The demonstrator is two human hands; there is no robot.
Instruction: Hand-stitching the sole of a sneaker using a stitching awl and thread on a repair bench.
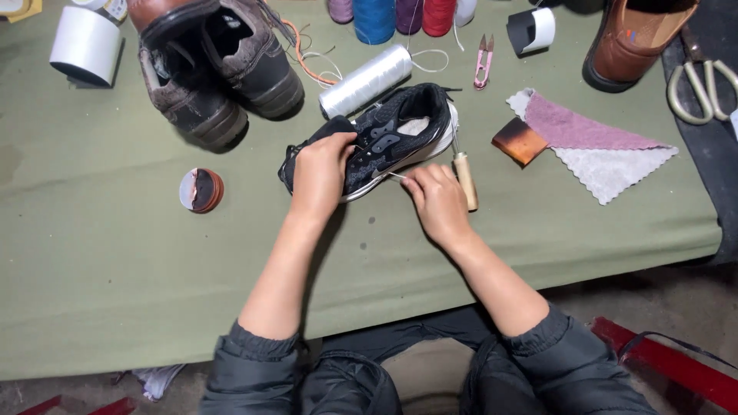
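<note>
A small black sneaker (pixel 392 134) with a white sole lies on its side on the green cloth-covered table (pixel 100 253). My left hand (pixel 320 174) grips the sneaker at its heel end. My right hand (pixel 438 201) pinches a white thread (pixel 397 177) by the sole, and a wooden-handled awl (pixel 464 177) sits against that hand, its metal tip toward the shoe. A large spool of white thread (pixel 366 81) lies just behind the sneaker.
A pair of worn brown-black shoes (pixel 215 69) stands at the back left, with a white tape roll (pixel 86 44) beside them. A round tin (pixel 201 190) lies left of my hands. Pink snips (pixel 483 61), coloured spools (pixel 374 17), cloths (pixel 592 138), a brown shoe (pixel 630 42) and scissors (pixel 701 88) lie at the back right.
</note>
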